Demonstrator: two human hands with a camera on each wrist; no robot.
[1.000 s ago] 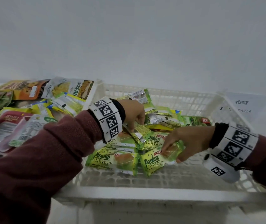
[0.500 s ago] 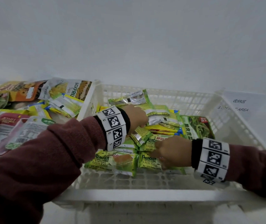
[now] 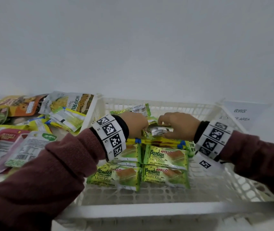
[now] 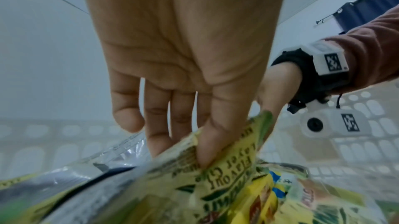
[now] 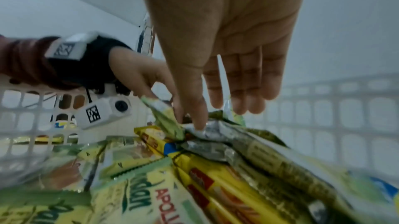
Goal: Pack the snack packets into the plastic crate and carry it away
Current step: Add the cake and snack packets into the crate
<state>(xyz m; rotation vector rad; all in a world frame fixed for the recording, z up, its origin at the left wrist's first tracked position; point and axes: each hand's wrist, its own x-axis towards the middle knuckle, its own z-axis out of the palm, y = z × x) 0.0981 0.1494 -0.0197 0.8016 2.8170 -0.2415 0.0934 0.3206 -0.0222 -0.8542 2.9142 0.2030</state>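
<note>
A white plastic crate (image 3: 149, 209) holds pandan cake packets (image 3: 165, 157) in flat rows at the front, with yellow packets (image 3: 163, 141) behind them. Both hands meet over the crate's middle on one green and silver snack packet (image 3: 159, 131). My left hand (image 3: 136, 124) pinches its left end; in the left wrist view my left hand (image 4: 183, 151) digs its thumb into the packet (image 4: 215, 173). My right hand (image 3: 179, 125) holds the other end. In the right wrist view my right hand (image 5: 215, 116) sets its thumb on the silver wrapper (image 5: 218, 130), the fingers behind it.
A loose heap of snack packets (image 3: 24, 130) lies on the table left of the crate, with a jackfruit bag (image 3: 72, 102) leaning on the crate wall. A paper sign (image 3: 243, 114) stands at the back right. A white wall rises behind.
My right hand has left the pandan packet flat at the crate's front and moved back to join the left hand on a packet in the middle. The left hand shifted slightly farther in.
</note>
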